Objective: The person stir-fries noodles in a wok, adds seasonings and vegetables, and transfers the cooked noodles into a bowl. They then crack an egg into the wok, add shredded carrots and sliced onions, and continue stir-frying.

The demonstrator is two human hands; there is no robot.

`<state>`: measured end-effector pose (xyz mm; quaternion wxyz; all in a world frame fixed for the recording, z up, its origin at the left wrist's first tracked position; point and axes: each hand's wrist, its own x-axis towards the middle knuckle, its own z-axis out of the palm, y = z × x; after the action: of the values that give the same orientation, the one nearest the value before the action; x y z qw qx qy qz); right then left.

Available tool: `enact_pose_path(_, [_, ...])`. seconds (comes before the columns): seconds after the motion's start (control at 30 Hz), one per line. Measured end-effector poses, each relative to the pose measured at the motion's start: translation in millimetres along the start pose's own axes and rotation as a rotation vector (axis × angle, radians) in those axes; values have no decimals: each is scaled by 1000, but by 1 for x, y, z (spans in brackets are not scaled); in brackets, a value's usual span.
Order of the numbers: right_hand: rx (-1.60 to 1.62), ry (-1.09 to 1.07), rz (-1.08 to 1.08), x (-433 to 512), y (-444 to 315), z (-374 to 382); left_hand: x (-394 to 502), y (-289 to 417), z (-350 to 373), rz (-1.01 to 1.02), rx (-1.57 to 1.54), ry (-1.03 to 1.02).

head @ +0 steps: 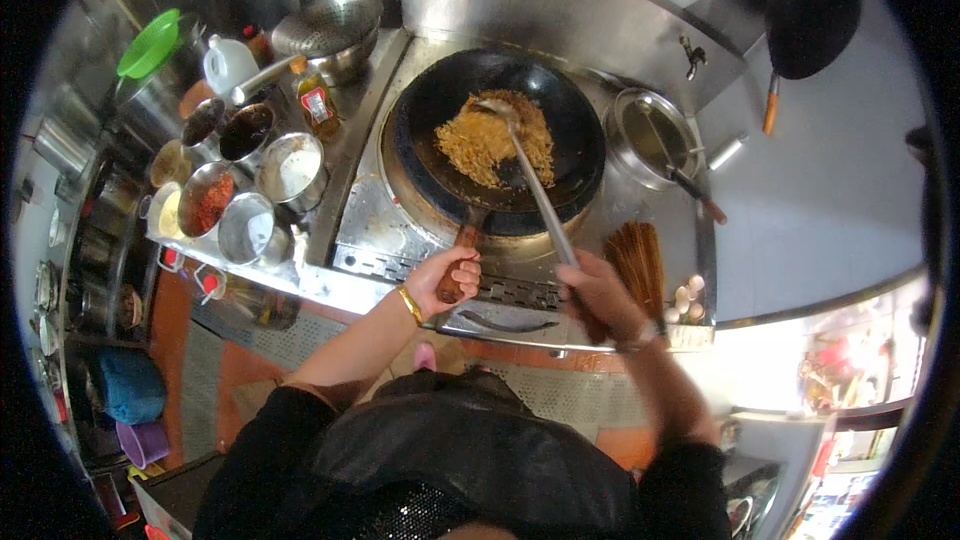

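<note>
A black wok (420, 120) rests on the stove burner, with fried rice (480, 146) spread over its bottom. My left hand (452, 277), a gold bracelet at its wrist, grips the wok's wooden handle (466, 240). My right hand (600, 296), slightly blurred, is closed around the handle of a long metal cooking ladle (541, 199). The head of that ladle lies in the upper part of the rice.
Left stand metal seasoning pots (247, 229), an oil bottle (318, 101) and strainers (330, 26). Right of the wok are a lidless metal pot (651, 136) with a utensil across it, a bamboo brush (636, 262) and several eggs (695, 283). A faucet (691, 58) juts from the back wall.
</note>
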<state>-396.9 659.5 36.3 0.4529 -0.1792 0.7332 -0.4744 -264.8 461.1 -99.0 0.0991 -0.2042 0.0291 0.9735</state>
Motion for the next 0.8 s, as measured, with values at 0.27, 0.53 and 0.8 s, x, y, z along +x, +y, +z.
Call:
enact_pose_path(0.27, [-42, -13, 325, -68, -26, -51, -7, -3, 14, 41, -11, 36])
enact_pose_path(0.53, [-393, 54, -179, 70, 7, -77, -9, 2, 8, 42, 24, 2])
enact_pose_path(0.8, [-573, 191, -144, -29, 54, -40, -11, 4, -2, 39, 11, -3])
